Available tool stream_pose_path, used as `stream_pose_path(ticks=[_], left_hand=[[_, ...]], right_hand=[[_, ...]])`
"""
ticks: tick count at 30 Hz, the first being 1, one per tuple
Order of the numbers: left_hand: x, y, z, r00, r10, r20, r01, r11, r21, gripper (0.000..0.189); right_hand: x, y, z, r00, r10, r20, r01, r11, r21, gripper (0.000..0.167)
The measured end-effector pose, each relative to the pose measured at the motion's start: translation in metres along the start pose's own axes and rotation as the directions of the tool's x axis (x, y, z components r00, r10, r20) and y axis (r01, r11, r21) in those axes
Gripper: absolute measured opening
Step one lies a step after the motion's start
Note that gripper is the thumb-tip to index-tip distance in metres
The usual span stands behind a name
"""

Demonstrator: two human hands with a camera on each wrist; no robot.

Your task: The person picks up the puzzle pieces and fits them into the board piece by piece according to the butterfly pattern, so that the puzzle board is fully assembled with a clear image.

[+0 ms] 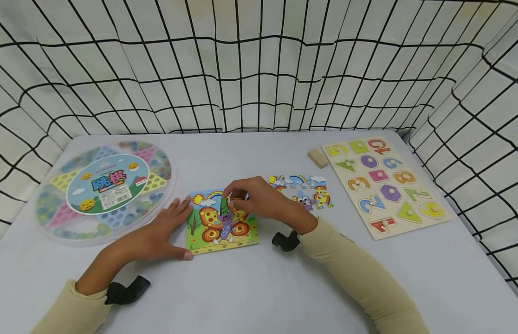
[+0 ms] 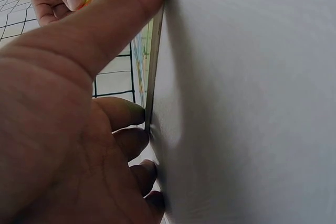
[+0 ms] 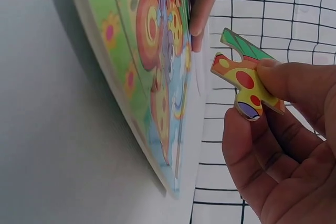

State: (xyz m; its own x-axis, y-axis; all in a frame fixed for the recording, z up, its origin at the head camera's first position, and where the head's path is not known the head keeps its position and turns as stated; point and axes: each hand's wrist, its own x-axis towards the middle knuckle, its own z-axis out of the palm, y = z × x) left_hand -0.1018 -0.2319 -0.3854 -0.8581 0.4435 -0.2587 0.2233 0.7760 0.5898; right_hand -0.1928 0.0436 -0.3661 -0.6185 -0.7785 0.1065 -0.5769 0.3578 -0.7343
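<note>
A square butterfly picture puzzle (image 1: 242, 239) lies on the table in the head view. Along its left side rests my left hand (image 1: 152, 236), fingers spread and thumb extended; in the left wrist view the thumb and fingertips touch the board's edge. Above the puzzle's upper right part, my right hand (image 1: 261, 198) pinches a jigsaw piece (image 3: 244, 80) between thumb and fingers. The piece is yellow, orange and green with red spots, held off the board in the right wrist view. My right hand hides part of the puzzle in the head view.
Several loose jigsaw pieces (image 1: 321, 195) lie right of the puzzle. Farther right are a wooden number-and-shape board (image 1: 358, 204) and a small wooden block (image 1: 318, 158). A round Chinese checkers set (image 1: 108, 183) sits at left. Black wire mesh (image 1: 259, 76) stands around the table.
</note>
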Motion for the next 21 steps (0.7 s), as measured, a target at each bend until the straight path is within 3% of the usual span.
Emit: stream_pose_path(ticks=[5,13,21], left_hand=[[0.000,0.001,-0.001,1.000,-0.015,0.003,0.015,1.000,0.005,0.116],[0.001,0.001,-0.004,1.000,0.018,0.002,-0.018,1.000,0.003,0.116],[-0.001,0.001,-0.003,1.000,0.001,0.014,-0.001,0.999,-0.037,0.115]], right_hand=[[0.008,-0.001,0.008,1.000,-0.005,0.007,0.005,1.000,0.000,0.019],[0.019,-0.003,0.012,1.000,0.003,-0.009,-0.003,1.000,-0.002,0.021],[0.031,-0.008,0.022,0.999,0.029,0.034,-0.030,0.999,0.023,0.020]])
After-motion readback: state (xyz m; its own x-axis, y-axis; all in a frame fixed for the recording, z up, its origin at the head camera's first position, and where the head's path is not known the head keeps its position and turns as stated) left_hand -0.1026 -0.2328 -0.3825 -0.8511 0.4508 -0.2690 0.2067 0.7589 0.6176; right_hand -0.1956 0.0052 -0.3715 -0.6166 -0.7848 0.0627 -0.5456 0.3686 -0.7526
